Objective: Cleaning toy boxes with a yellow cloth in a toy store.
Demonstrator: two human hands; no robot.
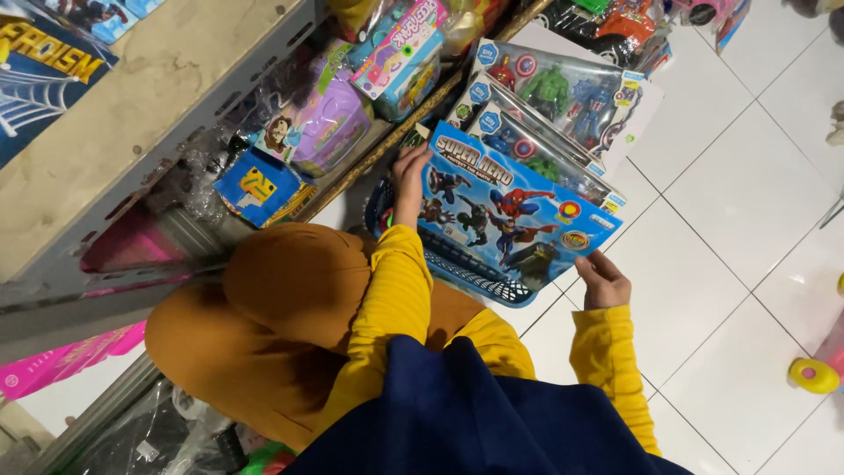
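Held over the white tiled floor [747, 185] between both hands: a flat blue toy box [514, 220] printed with cartoon hero figures, tilted, its long side running from upper left to lower right. Left hand [410, 171] at the box's upper left edge, fingers [413, 154] pressed together and curled over that edge, thumb hidden behind the cardboard. Right hand [603, 280] at the lower right corner, fingers [591, 264] curled and pinching the box's bottom edge from beneath. Both arms in yellow sleeves [396, 299], above a brown-orange garment [281, 299] and a dark blue cloth [457, 413] nearest the camera.

Directly under the held box, a dark blue plastic basket [479, 273] with a lattice wall, only its near rim showing. Just beyond the box, two clear-fronted packs of hero action figures [554, 97] lying overlapped on the floor, touching or nearly touching the box's far edge. To the left, a grey metal shelf [132, 114] crammed with bagged toys: a purple toy in plastic wrap [330, 123], a small blue carton [257, 186], a pink and teal boxed set [400, 53]. Far right on the floor, a yellow and pink wheel [813, 376] of some toy, well apart from the hands
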